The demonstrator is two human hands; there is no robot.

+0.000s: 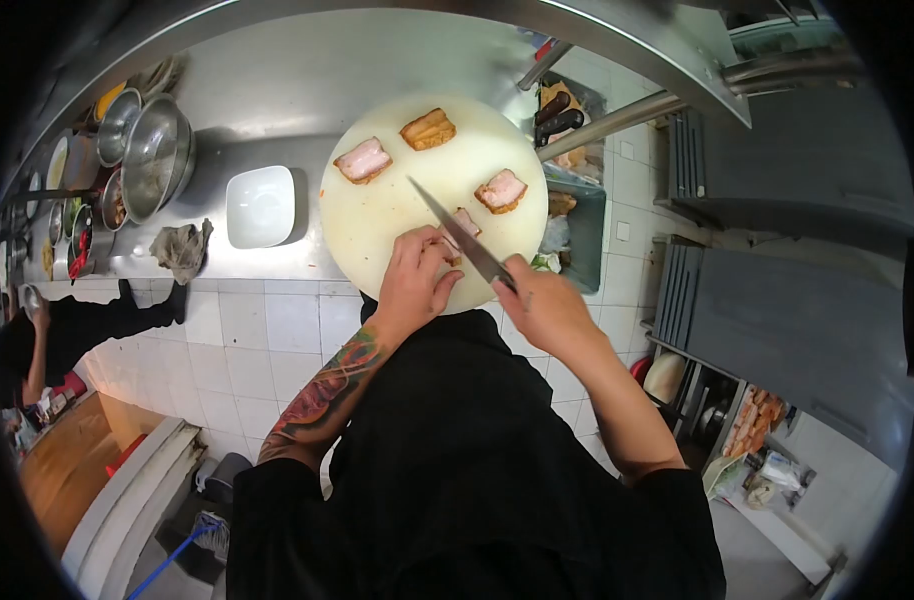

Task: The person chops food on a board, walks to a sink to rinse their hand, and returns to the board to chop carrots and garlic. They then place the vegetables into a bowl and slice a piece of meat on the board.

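My right hand (545,302) is wrapped round the handle of a kitchen knife (455,226), its blade slanting up and left over the round white cutting board (377,235). Under the blade lies a piece of pork (465,219), partly hidden by the knife and fingers. With bent fingers, my left hand (417,275) holds that piece against the board. Around it on the board rest a pink-faced pork chunk (363,160), a browned chunk (428,130) and another chunk (501,191) near the right edge.
Left of the board a white square bowl (260,207) stands on the steel counter (247,120). Further left are a grey cloth (181,250), metal bowls (155,160) and several small containers. A bin (580,250) stands right of the board. Another person (77,335) is at far left.
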